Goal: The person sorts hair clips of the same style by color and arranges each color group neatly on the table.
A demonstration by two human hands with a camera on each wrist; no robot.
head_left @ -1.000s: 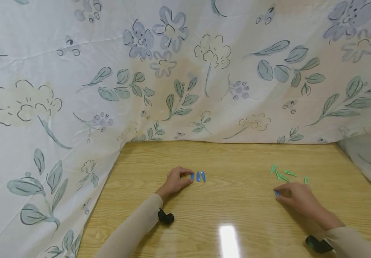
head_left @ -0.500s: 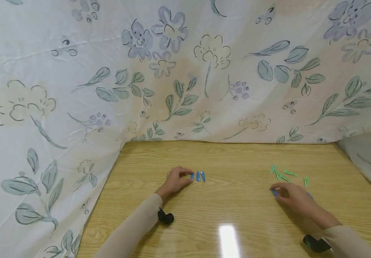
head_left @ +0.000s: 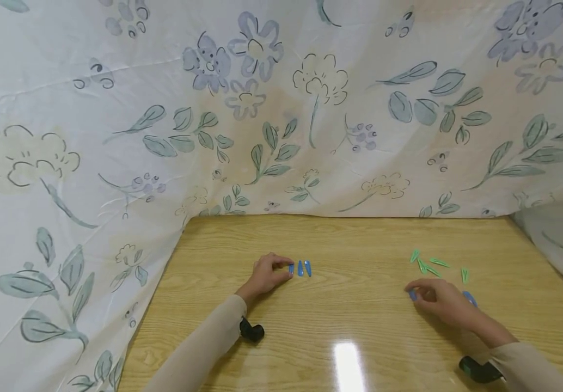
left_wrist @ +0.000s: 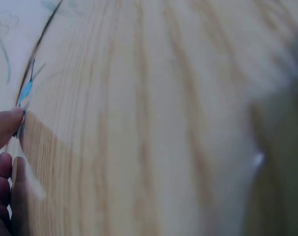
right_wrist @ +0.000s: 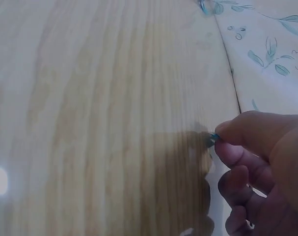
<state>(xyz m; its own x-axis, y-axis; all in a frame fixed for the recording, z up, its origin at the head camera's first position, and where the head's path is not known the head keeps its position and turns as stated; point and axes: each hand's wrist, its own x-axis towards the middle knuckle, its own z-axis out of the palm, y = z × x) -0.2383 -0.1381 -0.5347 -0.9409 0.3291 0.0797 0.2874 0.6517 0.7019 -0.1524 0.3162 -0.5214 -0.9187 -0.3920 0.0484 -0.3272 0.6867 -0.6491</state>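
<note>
While my left hand (head_left: 268,272) pinched a blue clip (head_left: 291,269) at the left beside two others (head_left: 300,268), my right hand (head_left: 442,300) pinched another clip (head_left: 412,294) at the right, nearer than the green clips (head_left: 422,265), probably light, stiff and slippery, best taken by its ends.

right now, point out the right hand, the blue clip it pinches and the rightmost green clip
Right hand (head_left: 446,299), head view: back of the hand.
Pinched blue clip (head_left: 412,294), head view: part showing at the fingertips.
Rightmost green clip (head_left: 465,275), head view: middle of its length.
</note>
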